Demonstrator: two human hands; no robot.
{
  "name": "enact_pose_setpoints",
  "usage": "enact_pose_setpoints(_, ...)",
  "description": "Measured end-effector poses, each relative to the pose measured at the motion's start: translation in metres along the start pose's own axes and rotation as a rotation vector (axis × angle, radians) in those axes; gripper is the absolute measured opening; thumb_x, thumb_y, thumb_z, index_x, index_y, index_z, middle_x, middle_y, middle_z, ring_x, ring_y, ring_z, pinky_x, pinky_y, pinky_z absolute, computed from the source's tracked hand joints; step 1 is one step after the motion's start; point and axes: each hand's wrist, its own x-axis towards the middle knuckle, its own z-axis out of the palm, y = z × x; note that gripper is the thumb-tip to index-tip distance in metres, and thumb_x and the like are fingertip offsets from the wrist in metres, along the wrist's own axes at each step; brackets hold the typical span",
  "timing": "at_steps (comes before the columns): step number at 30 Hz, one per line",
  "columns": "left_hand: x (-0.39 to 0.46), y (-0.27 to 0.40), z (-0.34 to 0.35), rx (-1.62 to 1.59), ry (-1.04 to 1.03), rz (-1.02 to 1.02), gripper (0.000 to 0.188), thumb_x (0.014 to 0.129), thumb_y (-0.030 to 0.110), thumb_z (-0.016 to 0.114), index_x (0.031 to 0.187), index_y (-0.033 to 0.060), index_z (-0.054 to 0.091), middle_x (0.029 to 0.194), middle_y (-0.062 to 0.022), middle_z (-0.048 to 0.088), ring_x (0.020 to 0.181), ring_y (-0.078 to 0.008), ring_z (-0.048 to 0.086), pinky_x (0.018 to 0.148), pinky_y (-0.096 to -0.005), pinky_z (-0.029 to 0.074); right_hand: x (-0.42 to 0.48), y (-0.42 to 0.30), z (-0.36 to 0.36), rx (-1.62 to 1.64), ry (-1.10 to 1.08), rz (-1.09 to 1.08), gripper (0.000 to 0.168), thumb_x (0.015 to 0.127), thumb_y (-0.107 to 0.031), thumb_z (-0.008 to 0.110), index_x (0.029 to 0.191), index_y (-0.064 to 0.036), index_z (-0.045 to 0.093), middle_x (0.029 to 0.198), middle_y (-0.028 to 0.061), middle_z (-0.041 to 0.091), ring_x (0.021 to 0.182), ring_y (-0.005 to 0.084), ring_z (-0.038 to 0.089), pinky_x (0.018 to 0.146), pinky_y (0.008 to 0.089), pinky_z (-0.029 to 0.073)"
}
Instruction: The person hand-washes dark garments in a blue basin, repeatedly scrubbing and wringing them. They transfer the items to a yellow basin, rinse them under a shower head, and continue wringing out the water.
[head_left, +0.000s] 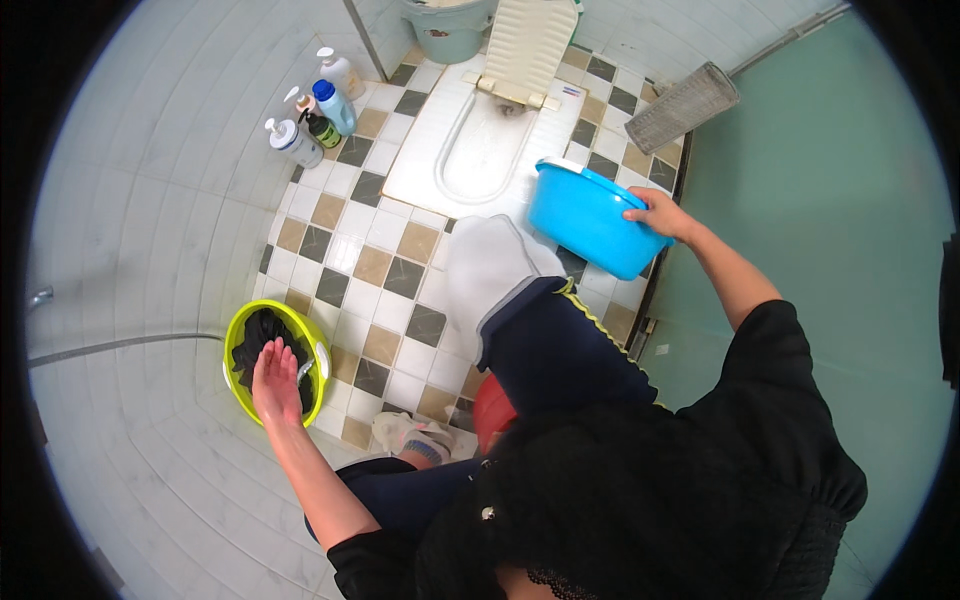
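My right hand (658, 213) grips the rim of a light-blue plastic basin (585, 217), thumb on the outside. The basin is tilted beside the squat toilet (409, 165), and its inside is hidden from me. My left hand (277, 382) is held palm up, fingers stretched out, over a yellow-green basin (321, 330). Dark wet-looking cloth (266, 326) lies in that basin, partly covered by my hand. Whether my fingers touch the cloth, I cannot tell. White fabric with grey edging (487, 262) and navy fabric with yellow trim (570, 352) extend in front of my body.
Several pump and capped bottles (322, 112) stand along the left wall. A grey-green bucket (448, 34) is at the back, near the raised toilet lid (525, 49). A wire-mesh basket (682, 107) leans by the glass partition (795, 187). A hose (127, 343) runs to the yellow-green basin.
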Motion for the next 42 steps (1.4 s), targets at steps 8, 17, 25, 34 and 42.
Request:
enact_pose_setpoints(8,-0.023,-0.003,0.01,0.052,0.04,0.015,0.026,0.093,0.02,0.056,0.112,0.0026,0.059,0.119,-0.0093,0.061,0.105,-0.0199,0.058,0.092,-0.0334,0.047,0.022,0.05,-0.086,0.1,0.203,0.107,0.035,0.087,-0.015,0.063,0.12,-0.005,0.057,0.107,0.0088,0.064,0.097,0.0206,0.059,0.092,0.0389,0.045)
enact_pose_setpoints(17,-0.057,0.008,0.018,0.088,0.012,0.085,0.028,0.091,0.019,0.059,0.114,0.0023,0.059,0.117,-0.0093,0.062,0.103,-0.0199,0.059,0.092,-0.0334,0.048,0.032,0.085,-0.064,-0.25,-0.19,0.126,0.035,0.082,-0.018,0.068,0.114,-0.006,0.061,0.103,0.0083,0.065,0.094,0.0203,0.059,0.086,0.0381,0.046)
enact_pose_setpoints(25,-0.052,-0.005,-0.019,0.0,0.04,0.065,0.029,0.091,0.019,0.059,0.115,0.0017,0.058,0.122,-0.0105,0.059,0.11,-0.0218,0.056,0.096,-0.0342,0.046,-0.002,0.052,-0.051,-0.423,0.179,0.055,0.04,0.081,-0.017,0.069,0.118,-0.006,0.059,0.106,0.0168,0.065,0.097,0.0269,0.062,0.087,0.0396,0.047)
enact_pose_setpoints(34,-0.069,-0.001,-0.046,0.037,0.031,0.168,0.028,0.09,0.02,0.059,0.111,0.0021,0.06,0.111,-0.0098,0.065,0.098,-0.019,0.062,0.087,-0.0304,0.05,-0.024,0.004,-0.077,-0.498,-0.017,0.119,0.048,0.082,-0.016,0.069,0.126,-0.004,0.055,0.112,0.0128,0.064,0.103,0.026,0.059,0.092,0.0403,0.046)
enact_pose_setpoints(42,-0.088,0.008,-0.047,0.057,0.069,0.243,0.029,0.089,0.02,0.061,0.109,-0.0013,0.06,0.102,-0.0114,0.066,0.088,-0.0181,0.063,0.079,-0.0285,0.052,-0.02,0.01,-0.016,-0.61,-0.079,0.145,0.045,0.079,-0.022,0.073,0.119,-0.005,0.059,0.111,0.0144,0.064,0.104,0.027,0.059,0.09,0.0403,0.045)
